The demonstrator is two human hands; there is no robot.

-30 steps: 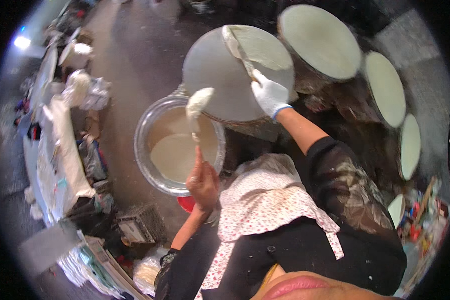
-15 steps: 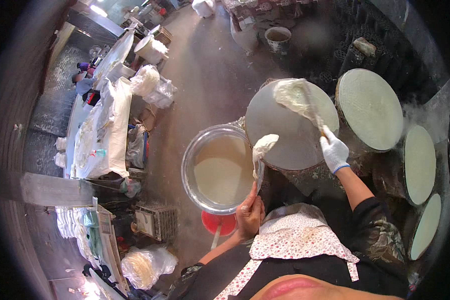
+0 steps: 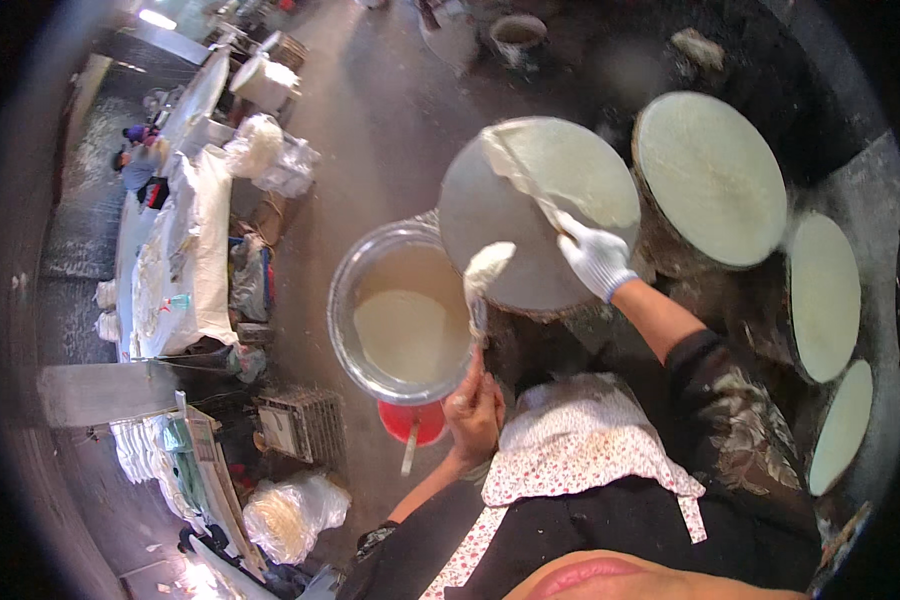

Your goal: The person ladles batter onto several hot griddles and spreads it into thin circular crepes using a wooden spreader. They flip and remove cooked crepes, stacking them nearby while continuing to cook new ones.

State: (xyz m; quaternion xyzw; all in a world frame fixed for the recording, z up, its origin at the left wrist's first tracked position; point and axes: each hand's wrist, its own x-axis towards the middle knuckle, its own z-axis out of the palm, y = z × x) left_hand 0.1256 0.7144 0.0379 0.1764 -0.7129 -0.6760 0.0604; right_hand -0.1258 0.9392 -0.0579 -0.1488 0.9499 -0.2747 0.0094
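Note:
My right hand point(image 3: 595, 258), in a white knit glove, is closed round the handle of a long thin spreader point(image 3: 525, 178). The spreader lies across a round grey griddle point(image 3: 500, 245); pale batter point(image 3: 580, 165) coats the griddle's far and right part, while its near left part shows grey. My bare left hand point(image 3: 475, 410) grips the handle of a ladle point(image 3: 489, 268) whose bowl is heaped with thick white batter. The ladle is over the right rim of a wide metal basin point(image 3: 340, 325) that holds creamy liquid batter point(image 3: 400, 325).
Several more round griddles, including a large pale-coated one point(image 3: 712, 180), curve along the right. A red bowl point(image 3: 410, 422) with a pale handle sits below the basin. To the left stand a cloth-covered table point(image 3: 205, 270), plastic bags point(image 3: 295, 515) and a wire crate point(image 3: 300, 428). A bucket point(image 3: 518, 35) stands at the back.
My right hand has swept the spreader leftward across the griddle, and batter now covers more of its right side. The left hand still holds the ladle by the basin. The whole view has shifted.

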